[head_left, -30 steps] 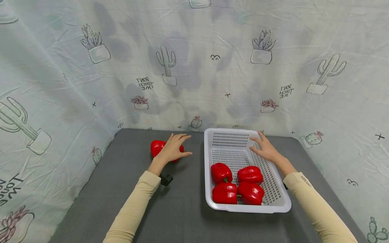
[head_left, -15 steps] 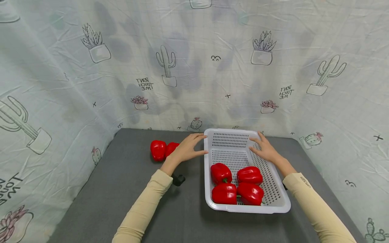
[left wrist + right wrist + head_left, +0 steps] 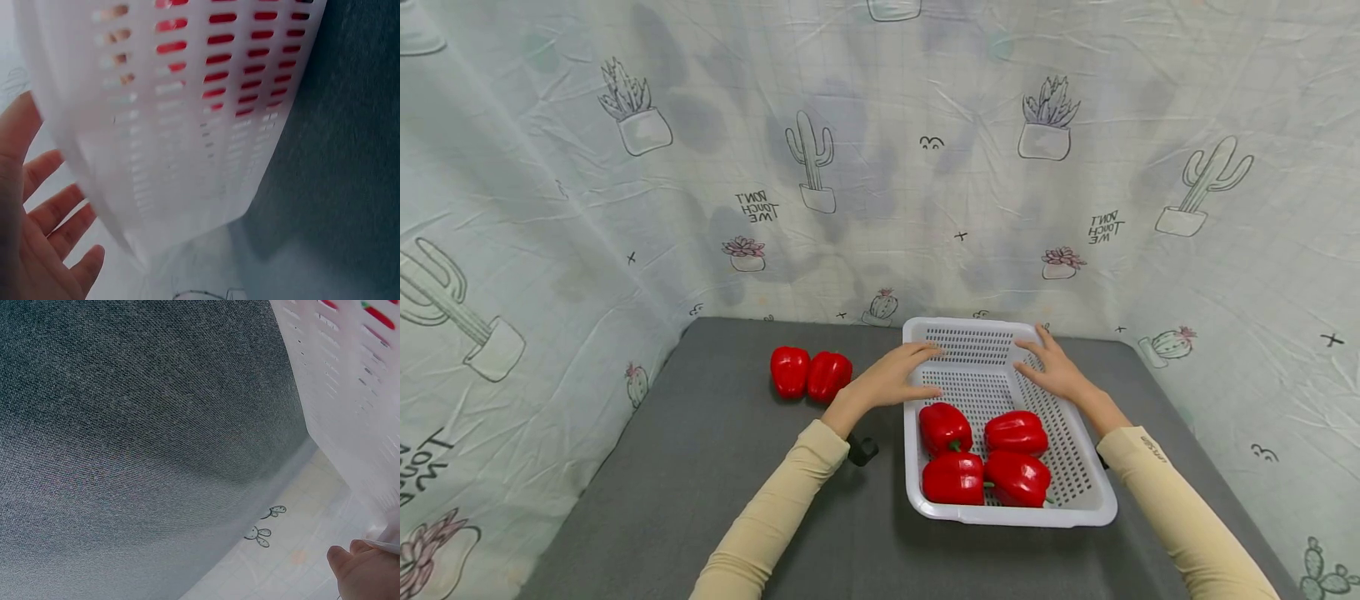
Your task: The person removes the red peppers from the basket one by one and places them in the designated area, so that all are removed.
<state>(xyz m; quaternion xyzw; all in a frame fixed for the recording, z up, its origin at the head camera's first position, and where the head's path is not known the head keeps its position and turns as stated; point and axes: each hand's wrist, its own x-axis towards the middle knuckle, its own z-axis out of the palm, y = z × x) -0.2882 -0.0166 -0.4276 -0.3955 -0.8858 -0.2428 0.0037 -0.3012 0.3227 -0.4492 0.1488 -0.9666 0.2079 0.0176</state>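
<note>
A white plastic basket (image 3: pixel 913 450) with slotted walls stands on the grey table. Several red bell peppers (image 3: pixel 1017 477) lie in its near half. My left hand (image 3: pixel 891 377) reaches over the basket's left rim, fingers and thumb spread apart and nothing between them. The left wrist view has the fingers (image 3: pixel 59 212) beside the rim, outside the slotted wall. At the far right corner my right hand (image 3: pixel 1057 368) lies over the rim, its fingers spread toward the inside. Only part of that hand shows in the right wrist view, right at the rim (image 3: pixel 381 545).
Two red bell peppers (image 3: pixel 808 373) lie side by side on the table left of the basket. A hanging cloth (image 3: pixel 880 167) printed with cacti encloses the back and sides of the grey table (image 3: pixel 700 467). A black strap (image 3: pixel 862 451) is on the left wrist.
My left hand has moved right, from above the two loose bell peppers to the basket's left rim, uncovering them. My right hand and the basket have stayed in place.
</note>
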